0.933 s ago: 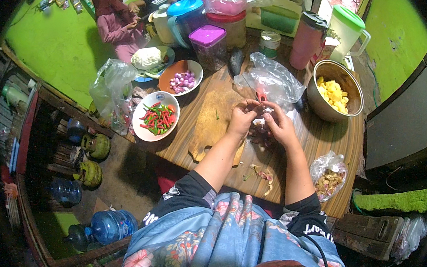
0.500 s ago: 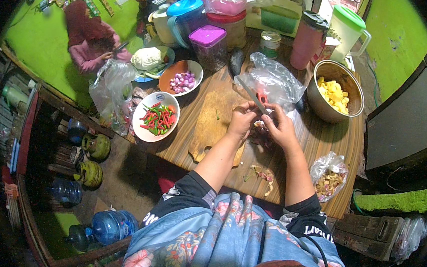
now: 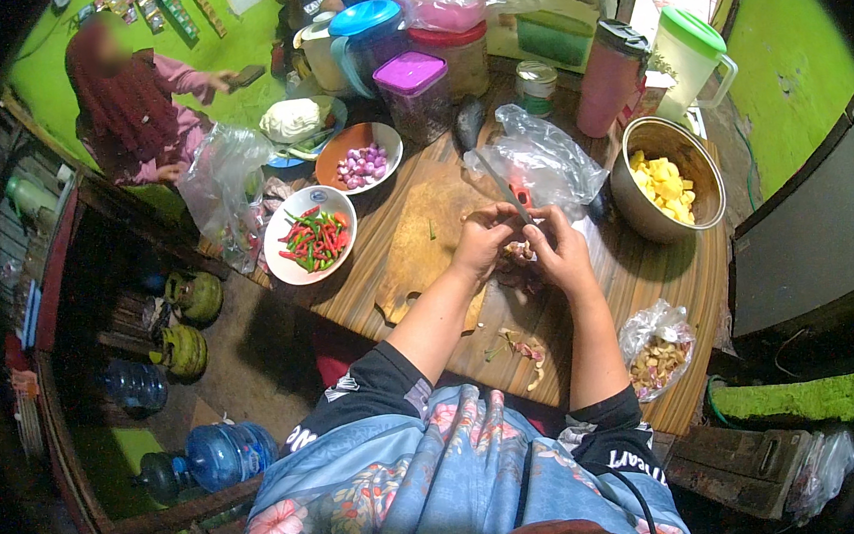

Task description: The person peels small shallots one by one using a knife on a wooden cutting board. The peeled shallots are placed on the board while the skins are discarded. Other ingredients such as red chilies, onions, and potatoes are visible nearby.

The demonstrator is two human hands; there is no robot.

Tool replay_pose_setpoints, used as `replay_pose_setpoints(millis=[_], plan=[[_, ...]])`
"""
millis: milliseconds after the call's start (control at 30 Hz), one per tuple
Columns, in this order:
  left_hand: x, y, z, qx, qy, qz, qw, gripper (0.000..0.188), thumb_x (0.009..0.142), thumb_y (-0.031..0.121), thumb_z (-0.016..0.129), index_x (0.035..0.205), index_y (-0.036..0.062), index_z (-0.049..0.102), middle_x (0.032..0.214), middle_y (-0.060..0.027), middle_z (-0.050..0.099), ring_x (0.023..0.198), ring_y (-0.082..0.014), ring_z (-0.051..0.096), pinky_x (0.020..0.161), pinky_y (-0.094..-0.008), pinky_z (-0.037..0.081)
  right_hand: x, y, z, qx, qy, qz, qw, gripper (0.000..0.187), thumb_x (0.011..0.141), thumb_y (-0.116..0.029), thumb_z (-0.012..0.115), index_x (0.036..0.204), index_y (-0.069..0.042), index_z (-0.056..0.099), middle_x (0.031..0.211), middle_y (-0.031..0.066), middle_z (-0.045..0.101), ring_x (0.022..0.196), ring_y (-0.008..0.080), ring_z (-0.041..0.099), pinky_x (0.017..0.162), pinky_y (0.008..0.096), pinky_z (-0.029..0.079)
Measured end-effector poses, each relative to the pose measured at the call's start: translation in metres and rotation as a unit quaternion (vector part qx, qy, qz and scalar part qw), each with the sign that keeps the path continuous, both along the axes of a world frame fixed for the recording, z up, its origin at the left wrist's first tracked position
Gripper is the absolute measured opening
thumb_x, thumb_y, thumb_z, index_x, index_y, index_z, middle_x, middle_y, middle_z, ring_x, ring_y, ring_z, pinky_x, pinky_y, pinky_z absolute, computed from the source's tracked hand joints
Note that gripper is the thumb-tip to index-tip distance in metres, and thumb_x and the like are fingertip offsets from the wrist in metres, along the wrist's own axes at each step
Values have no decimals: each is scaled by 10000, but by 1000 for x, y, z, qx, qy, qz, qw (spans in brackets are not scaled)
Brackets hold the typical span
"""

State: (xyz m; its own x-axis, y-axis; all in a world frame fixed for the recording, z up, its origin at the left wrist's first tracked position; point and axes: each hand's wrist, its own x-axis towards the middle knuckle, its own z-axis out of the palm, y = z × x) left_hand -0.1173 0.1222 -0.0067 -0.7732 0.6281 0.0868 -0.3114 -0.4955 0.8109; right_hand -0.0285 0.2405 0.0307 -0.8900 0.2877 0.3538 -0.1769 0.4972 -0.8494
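Note:
My right hand (image 3: 560, 251) is closed on a knife (image 3: 496, 177), its blade slanting up and to the left. Close beside it, my left hand (image 3: 483, 242) has its fingers pinched together near the blade; whatever they hold is too small and hidden to make out. Beneath both hands lies a small heap of purplish peelings (image 3: 518, 272). A wooden cutting board (image 3: 416, 253) is under my left wrist. Beyond the board, a brown and white bowl (image 3: 389, 141) holds peeled shallots (image 3: 363, 166). A white bowl (image 3: 287, 266) nearer to me contains red and green chillies (image 3: 313, 240).
At right stand a pot (image 3: 634, 200) of yellow chunks and a plastic bag (image 3: 657, 349) of small brownish pieces. A crumpled clear bag (image 3: 548, 152) lies past my hands. Pitchers and lidded tubs (image 3: 412, 77) line the back. A person in a dark red head covering (image 3: 123, 100) is at far left.
The person at far left has moved further left and now reaches out an arm with a dark flat object. My hands have barely moved; the knife stays in my right hand.

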Motion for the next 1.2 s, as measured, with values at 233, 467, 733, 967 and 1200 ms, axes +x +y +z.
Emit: replay_pose_setpoints(millis=[233,467,733,967,1200], plan=[[2,1,3,-29,43,8,999,136,792,9,577,927,2,564,863,-88,613,715,-152,595,647,-265,494,-8,15,-26,-65,5,-5,998,239,859,-237,555,1015,-56,549,673,74,623,609,134,601,565,264,453],[-72,-49,31,68,3,248,966,151,757,-57,565,881,27,552,798,-74,601,688,-147,580,642,-246,497,-9,21,-24,-73,11,-81,994,252,857,-240,562,1039,-65,566,668,66,619,597,99,569,565,245,439],[-97,-83,61,-2,-41,384,923,378,806,29,580,1152,-23,438,1000,-114,556,893,-198,576,745,-290,506,-12,27,-29,-83,37,-113,989,267,851,-263,569,1048,-83,570,665,61,619,617,118,586,588,252,449],[8,-68,71,-210,148,-98,961,403,768,221,663,1115,71,524,913,-28,604,747,-103,568,599,-245,462,-10,25,-25,-63,-5,-130,989,281,860,-267,550,1065,-76,569,691,38,594,655,90,547,629,240,439],[162,-86,148,190,363,-732,545,285,799,284,623,868,10,585,662,-83,564,620,-222,562,551,-344,414,-10,24,-28,-94,28,-139,985,267,855,-269,565,1058,-95,565,680,50,613,627,107,574,585,243,445]])
